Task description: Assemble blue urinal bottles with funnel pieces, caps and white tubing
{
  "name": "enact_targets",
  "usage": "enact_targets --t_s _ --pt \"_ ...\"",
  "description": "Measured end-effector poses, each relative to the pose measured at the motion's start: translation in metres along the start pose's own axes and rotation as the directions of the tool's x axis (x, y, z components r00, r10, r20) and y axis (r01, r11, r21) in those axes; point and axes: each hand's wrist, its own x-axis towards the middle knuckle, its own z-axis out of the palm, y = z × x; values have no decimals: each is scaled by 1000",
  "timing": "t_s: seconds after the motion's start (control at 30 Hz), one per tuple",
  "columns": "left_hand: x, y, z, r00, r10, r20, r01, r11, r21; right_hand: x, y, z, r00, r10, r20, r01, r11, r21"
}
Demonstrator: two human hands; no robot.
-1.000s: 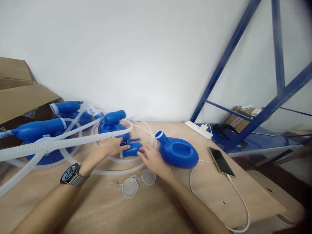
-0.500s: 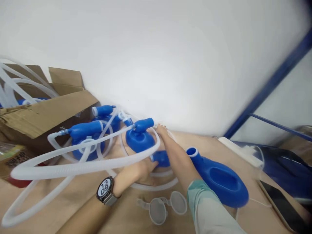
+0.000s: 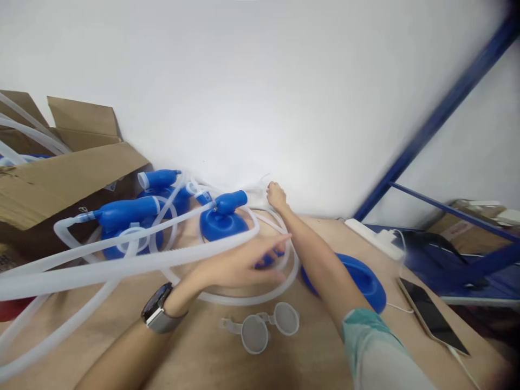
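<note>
My left hand (image 3: 247, 262), with a watch at the wrist, is open over a small blue part (image 3: 270, 259) that it partly covers, beside a coiled white hose (image 3: 244, 299). Farther back, by the wall, my right hand (image 3: 277, 195) is closed; a thin clear strand rises beside it, and what its fingers hold is too small to name. My right forearm crosses over a blue bottle (image 3: 363, 281). To the left stand blue bottles with tubes, one (image 3: 222, 225) near the middle and another (image 3: 130, 214) farther left. Two joined clear round caps (image 3: 254, 334) lie in front.
An open cardboard box (image 3: 77, 168) with white hoses stands at the left. Long white hoses arch over the table's left side. At the right are a white power strip (image 3: 374, 238), a phone (image 3: 433, 317) with a cable, and a blue metal frame (image 3: 439, 111).
My left hand has let go of the small blue part and its fingers have spread. My right hand has risen towards the wall, now closed. The view has shifted right.
</note>
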Motion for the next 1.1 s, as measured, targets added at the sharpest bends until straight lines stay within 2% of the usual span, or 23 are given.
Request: enact_targets --t_s 0.07,0.13,0.2,0.27,0.33,0.4,0.5,0.6,0.63,0.7,0.77,0.87,0.9,0.93,0.97,1.0,1.03,1.1 --pt "6 -9 5 983 12 -181 -30 995 -99 -1 17 -39 998 -10 -54 10 1000 2" --pt "13 -20 11 951 -13 -310 -45 983 -177 -9 36 -78 994 -10 -105 10 1000 7" --pt "21 -30 17 917 -34 -398 -63 972 -227 -29 56 -111 985 -31 -169 36 999 27" --pt "30 -38 21 879 -37 -475 -74 974 -215 -63 76 -134 950 -113 -290 142 987 79" --pt "41 -45 21 842 -8 -540 -70 990 -125 -106 94 -145 883 -197 -427 275 953 129" --pt "52 -52 19 810 40 -585 -53 999 -6 -149 111 -148 828 -208 -521 340 924 172" --pt "66 -64 9 771 90 -631 6 989 149 -191 134 -147 773 -82 -629 360 874 327" --pt "72 -74 -2 740 79 -668 118 963 244 -199 152 -151 713 123 -690 371 769 521" --pt "72 -77 -5 731 65 -680 159 952 263 -197 156 -154 678 200 -707 389 718 577" --pt "69 -82 -10 720 37 -693 229 930 287 -191 160 -161 562 364 -743 463 606 647" --pt "66 -87 -13 724 11 -689 276 912 305 -188 163 -167 401 502 -766 558 530 639" --pt "61 -94 -15 732 -18 -681 322 890 322 -194 173 -178 150 638 -755 676 492 550" --pt "60 -96 -15 729 -24 -684 333 886 324 -199 178 -182 87 665 -742 706 484 516" --pt "59 -97 -15 724 -27 -689 341 882 325 -204 184 -185 51 680 -731 735 469 489" --pt "59 -96 -14 720 -24 -693 344 881 327 -209 189 -189 47 683 -728 762 447 468" --pt "59 -94 -13 720 -13 -694 337 881 333 -214 193 -192 66 671 -738 784 422 454" --pt "60 -89 -12 728 8 -685 317 883 347 -219 195 -194 105 642 -760 800 400 448" --pt "65 -74 -8 771 87 -630 225 890 397 -223 193 -196 219 547 -808 812 358 462"
